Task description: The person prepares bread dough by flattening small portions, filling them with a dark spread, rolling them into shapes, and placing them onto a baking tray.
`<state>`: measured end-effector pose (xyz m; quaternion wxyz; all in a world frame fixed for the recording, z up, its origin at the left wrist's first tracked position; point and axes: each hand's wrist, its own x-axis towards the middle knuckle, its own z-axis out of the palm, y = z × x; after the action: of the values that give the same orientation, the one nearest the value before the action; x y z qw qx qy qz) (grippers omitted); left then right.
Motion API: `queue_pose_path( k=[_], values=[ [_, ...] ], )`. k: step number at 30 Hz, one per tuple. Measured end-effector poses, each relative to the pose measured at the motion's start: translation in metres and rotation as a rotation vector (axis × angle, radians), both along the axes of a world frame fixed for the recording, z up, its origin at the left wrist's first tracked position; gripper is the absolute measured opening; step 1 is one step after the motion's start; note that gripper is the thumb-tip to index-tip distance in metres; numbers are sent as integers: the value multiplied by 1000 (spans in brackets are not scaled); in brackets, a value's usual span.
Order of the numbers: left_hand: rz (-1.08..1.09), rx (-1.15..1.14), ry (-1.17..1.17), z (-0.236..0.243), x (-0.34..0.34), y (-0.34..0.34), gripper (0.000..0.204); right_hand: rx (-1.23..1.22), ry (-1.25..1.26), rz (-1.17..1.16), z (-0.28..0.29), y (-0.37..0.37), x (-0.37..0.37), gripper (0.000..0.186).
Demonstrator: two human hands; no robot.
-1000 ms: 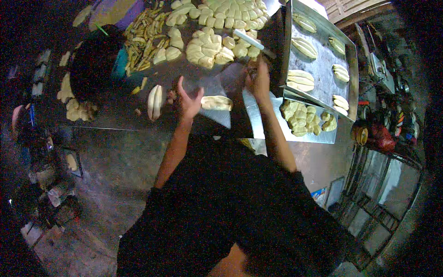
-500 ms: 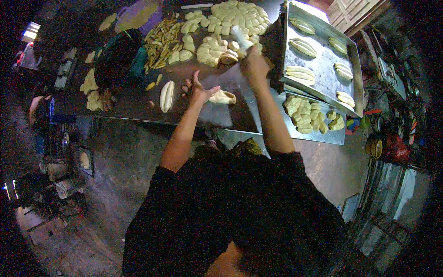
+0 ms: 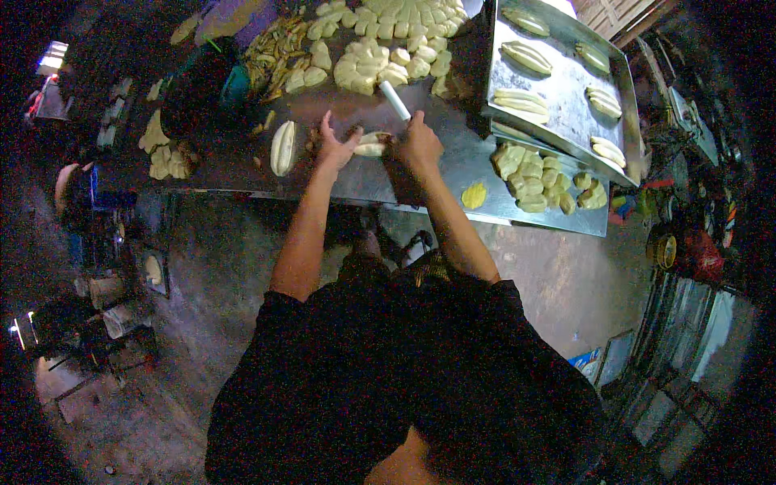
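Note:
My right hand point(image 3: 420, 149) grips one end of a white rod point(image 3: 395, 100) that looks like a small rolling pin. It slants away from me, toward the dough balls. Just left of that hand, a flattened dough piece point(image 3: 373, 144) lies on the dark metal table point(image 3: 230, 174). My left hand point(image 3: 334, 149), fingers spread, is at this piece's left end; whether it touches is unclear. A shaped, ridged dough roll point(image 3: 283, 149) lies farther left. Beyond my hands sits a cluster of dough balls point(image 3: 361, 66).
At right, a metal tray point(image 3: 563, 87) holds several shaped rolls. Below it are more dough pieces point(image 3: 529, 179) and a yellow flat piece point(image 3: 474, 195). Far left-centre, a heap of yellowish strips point(image 3: 279, 52) is near a dark container point(image 3: 196, 93) and purple tub point(image 3: 236, 23).
My right hand has come back from the far dough cluster toward the flattened piece, with the rod in it. My left hand stays spread beside the piece. The view has shifted slightly.

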<state>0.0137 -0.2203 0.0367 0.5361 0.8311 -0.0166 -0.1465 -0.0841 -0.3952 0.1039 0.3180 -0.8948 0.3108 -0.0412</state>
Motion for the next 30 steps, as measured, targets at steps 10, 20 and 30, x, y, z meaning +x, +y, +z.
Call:
queue_pose_path(
  k=[10, 20, 30],
  values=[
    [-5, 168, -444, 4, 0, 26, 67, -59, -276, 597, 11, -34, -4, 44],
    [-134, 614, -1091, 17, 15, 16, 27, -595, -277, 748, -14, -21, 75, 63],
    [-674, 419, -1157, 36, 76, 26, 38, -608, -191, 349, -27, -32, 118, 67]
  ],
)
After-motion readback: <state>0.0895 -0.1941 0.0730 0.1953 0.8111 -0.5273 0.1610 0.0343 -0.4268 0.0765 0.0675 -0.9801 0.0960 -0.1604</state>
